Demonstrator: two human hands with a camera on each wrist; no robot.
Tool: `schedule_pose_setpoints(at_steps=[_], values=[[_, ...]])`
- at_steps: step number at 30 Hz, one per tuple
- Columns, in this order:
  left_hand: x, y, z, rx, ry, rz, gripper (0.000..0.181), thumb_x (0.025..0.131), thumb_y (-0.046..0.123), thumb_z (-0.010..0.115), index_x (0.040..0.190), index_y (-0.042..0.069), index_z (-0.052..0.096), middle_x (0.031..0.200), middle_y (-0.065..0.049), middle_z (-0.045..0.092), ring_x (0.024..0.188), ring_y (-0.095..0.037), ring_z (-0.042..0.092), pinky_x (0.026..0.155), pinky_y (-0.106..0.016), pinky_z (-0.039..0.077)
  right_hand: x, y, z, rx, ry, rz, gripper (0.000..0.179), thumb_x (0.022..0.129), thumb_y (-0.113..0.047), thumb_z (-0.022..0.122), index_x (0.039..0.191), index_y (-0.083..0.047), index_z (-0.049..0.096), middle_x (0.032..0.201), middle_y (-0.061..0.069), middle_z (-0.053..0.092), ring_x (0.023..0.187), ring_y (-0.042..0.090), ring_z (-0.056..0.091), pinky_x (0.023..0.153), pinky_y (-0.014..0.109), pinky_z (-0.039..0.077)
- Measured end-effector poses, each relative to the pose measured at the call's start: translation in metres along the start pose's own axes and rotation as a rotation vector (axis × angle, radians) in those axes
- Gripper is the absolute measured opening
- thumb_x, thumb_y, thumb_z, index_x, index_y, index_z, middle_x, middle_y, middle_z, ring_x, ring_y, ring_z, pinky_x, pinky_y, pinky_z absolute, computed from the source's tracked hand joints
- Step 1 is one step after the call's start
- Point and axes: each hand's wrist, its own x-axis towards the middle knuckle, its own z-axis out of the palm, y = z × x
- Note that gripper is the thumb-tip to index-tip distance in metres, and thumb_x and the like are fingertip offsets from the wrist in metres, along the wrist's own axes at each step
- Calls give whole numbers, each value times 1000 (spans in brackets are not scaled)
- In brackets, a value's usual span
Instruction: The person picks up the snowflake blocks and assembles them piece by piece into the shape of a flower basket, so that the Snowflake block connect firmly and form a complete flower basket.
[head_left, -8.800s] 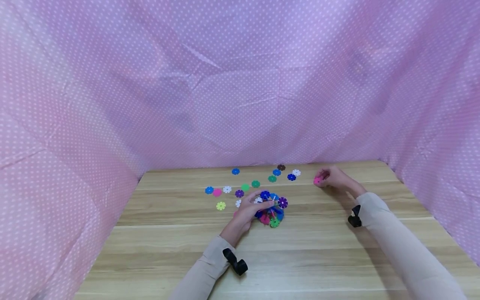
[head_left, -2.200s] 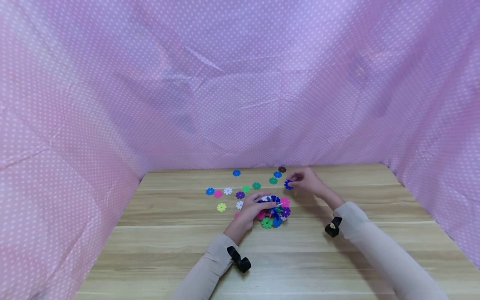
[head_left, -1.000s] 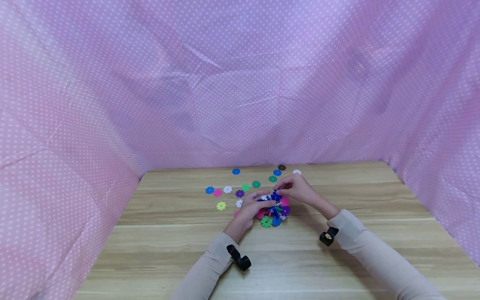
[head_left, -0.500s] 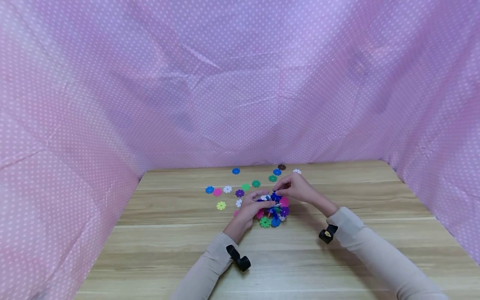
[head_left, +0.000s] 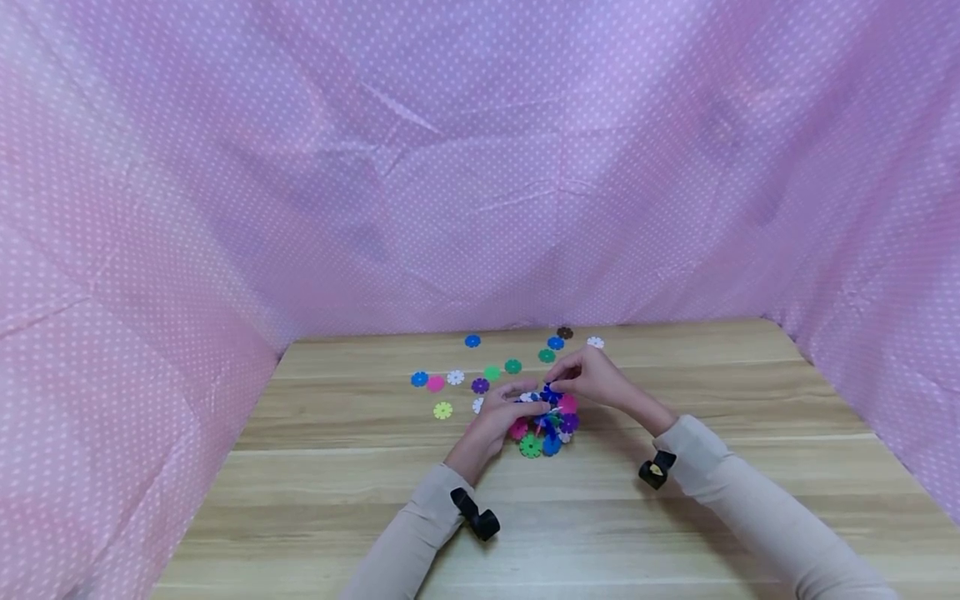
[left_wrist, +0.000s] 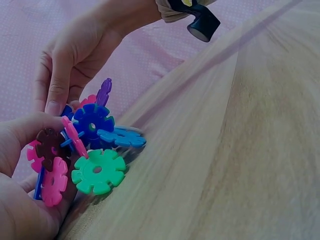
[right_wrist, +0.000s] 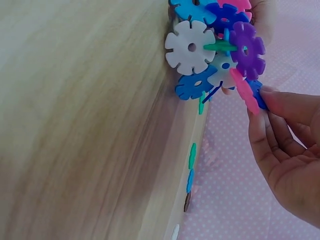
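My left hand (head_left: 498, 417) grips a cluster of interlocked plastic snowflake discs, low over the table. Pink, dark blue, brown and green (left_wrist: 98, 171) discs stick out of it in the left wrist view. The right wrist view shows its other side, with a white disc (right_wrist: 191, 47) and a purple disc (right_wrist: 247, 50). At the cluster's far edge, my right hand (head_left: 596, 379) pinches a dark blue disc (right_wrist: 260, 96) between thumb and fingers, right against a pink disc (right_wrist: 245, 92). Whether the two are slotted together is hard to tell.
Loose discs lie flat on the wooden table (head_left: 600, 517), behind and left of the cluster, among them a yellow one (head_left: 443, 410), a purple one (head_left: 480, 386) and a brown one (head_left: 565, 333). A pink dotted cloth (head_left: 480, 208) encloses the table's back and sides.
The right hand took a pink disc from the right, then the dark blue one from the back, and brought it to the cluster. A pink disc now sits there. The last second shows little movement.
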Motion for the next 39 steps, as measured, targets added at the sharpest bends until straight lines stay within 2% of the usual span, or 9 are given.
schedule_pose_setpoints(at_steps=[13,23,33,39], values=[[0,-1,1,-2,11,5,50,77,16,89,124,12,71,133,-5,66,125,-23,58,116,-47,39,0,1,-2,30,-19,10,7,87,1,76,93,0,80,91,14,78,70,7,63,61,18,52],[1,-4,0,-6,14,13,48,78,14,89,122,10,71,130,-6,67,112,-18,66,110,-41,47,-4,3,3,47,17,-18,7,87,2,77,92,0,79,91,15,78,66,6,60,57,18,49],[1,-4,0,0,21,1,49,78,17,89,122,11,71,130,-7,68,114,-19,65,113,-44,43,-6,5,5,69,39,-33,7,86,2,77,92,1,79,90,16,78,66,5,60,58,17,49],[1,-4,1,-10,26,1,47,76,14,90,120,10,72,128,-7,69,117,-21,64,114,-44,43,-5,4,3,68,14,-18,7,87,1,77,93,1,79,90,15,78,67,6,62,58,17,50]])
